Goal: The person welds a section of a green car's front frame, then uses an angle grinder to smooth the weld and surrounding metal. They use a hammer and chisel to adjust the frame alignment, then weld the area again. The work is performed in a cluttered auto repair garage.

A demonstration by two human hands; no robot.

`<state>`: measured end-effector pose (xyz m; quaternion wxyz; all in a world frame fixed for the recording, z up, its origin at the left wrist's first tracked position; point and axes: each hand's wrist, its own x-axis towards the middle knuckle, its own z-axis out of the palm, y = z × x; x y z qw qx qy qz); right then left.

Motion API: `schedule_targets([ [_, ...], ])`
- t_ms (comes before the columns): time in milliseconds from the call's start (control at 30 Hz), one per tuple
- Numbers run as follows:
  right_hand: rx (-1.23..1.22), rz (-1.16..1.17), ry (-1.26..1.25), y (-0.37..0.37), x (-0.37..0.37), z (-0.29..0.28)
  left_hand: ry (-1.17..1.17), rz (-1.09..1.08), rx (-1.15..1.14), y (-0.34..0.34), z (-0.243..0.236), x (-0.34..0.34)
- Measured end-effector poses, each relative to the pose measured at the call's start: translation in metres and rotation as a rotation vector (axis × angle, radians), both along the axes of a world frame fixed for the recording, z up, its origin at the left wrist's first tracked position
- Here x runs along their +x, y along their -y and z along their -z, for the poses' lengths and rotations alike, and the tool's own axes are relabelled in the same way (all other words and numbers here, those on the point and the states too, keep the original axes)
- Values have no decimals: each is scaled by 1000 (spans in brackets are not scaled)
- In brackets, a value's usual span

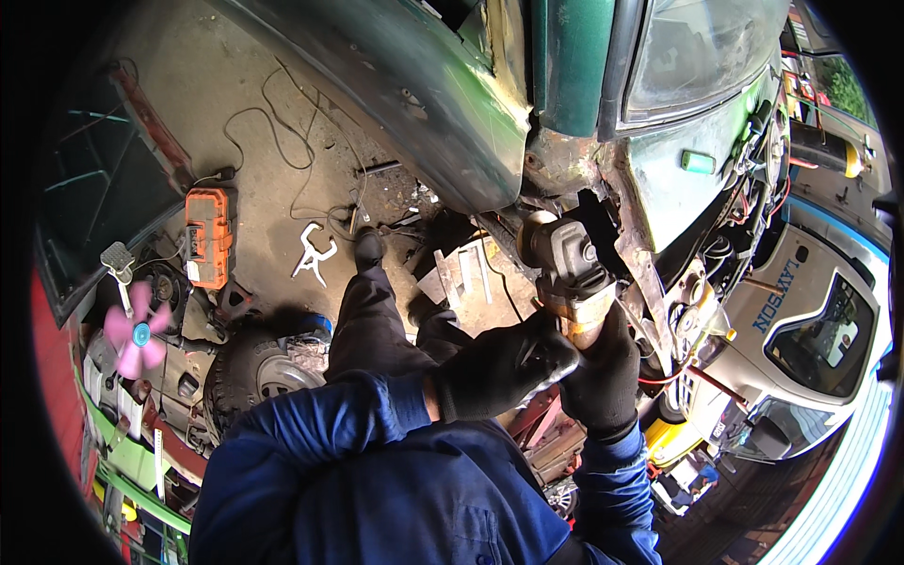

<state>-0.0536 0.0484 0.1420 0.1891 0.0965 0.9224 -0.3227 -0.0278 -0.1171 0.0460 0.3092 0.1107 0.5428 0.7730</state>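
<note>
An angle grinder (573,259) with a grey metal head and a tape-wrapped body is held out in front of me, its head beside the rusted edge of a green car body (650,221). The disc (533,239) shows at the head's left side; I cannot tell if it touches metal. My right hand (605,377), in a black glove, is wrapped round the grinder's body from the right. My left hand (504,367), gloved too, is closed against the rear of the body from the left; its fingertips are partly hidden.
A car door (414,104) stands at upper left. On the floor lie an orange toolbox (208,237), a white clamp (314,254) and a loose cable (273,113). A tyre (235,377) and a pink fan (138,330) are at left. A green can (698,162) rests on the panel; a van (800,330) stands right.
</note>
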Motion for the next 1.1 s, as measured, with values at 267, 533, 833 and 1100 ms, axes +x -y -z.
schedule_targets([
  [267,-99,185,40,-26,67,-3,-249,481,-222,26,-1,23],
  [533,-202,194,-84,-88,124,-1,-179,386,-447,31,29,79],
  [833,-759,454,-250,-150,163,22,-208,419,-234,-118,-3,137],
  [1100,-1006,300,-293,-163,170,26,28,-5,-122,-169,-27,160],
])
